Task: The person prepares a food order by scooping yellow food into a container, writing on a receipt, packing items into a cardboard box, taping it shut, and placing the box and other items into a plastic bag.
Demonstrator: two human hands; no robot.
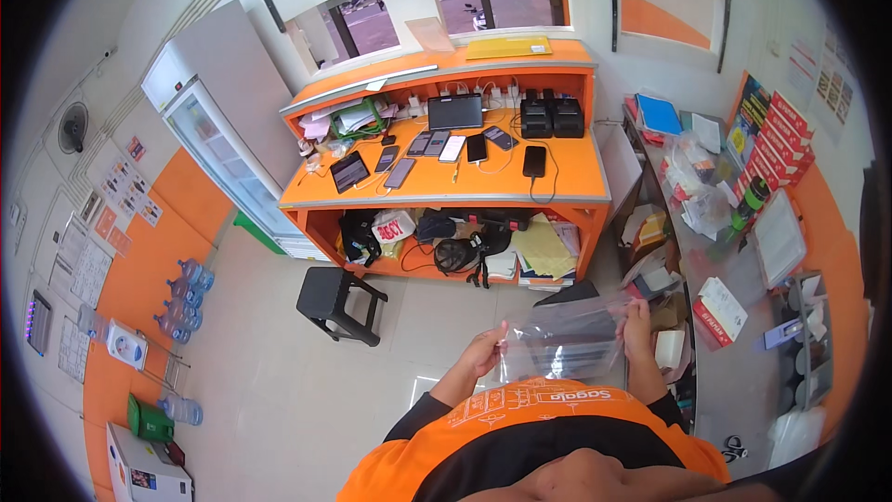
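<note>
My left hand (484,351) and my right hand (636,329) stretch a clear plastic bag (562,343) between them, in front of my orange and black shirt. Each hand pinches one side of the bag. Through the film a dark stool or chair seat shows, partly hidden. Beyond my hands stands an orange counter (418,203) with several phones, a tablet (349,171), a dark laptop or tablet (455,111) and black charging devices (551,116) on it.
A black plastic stool (334,300) stands ahead on the left. Along my right runs a grey table (728,390) with folded cardboard boxes (775,146), plastic bags (697,188), a green and black bottle (751,201) and scissors (734,447). A glass-door fridge (230,153) and water jugs (185,300) are at the left.
</note>
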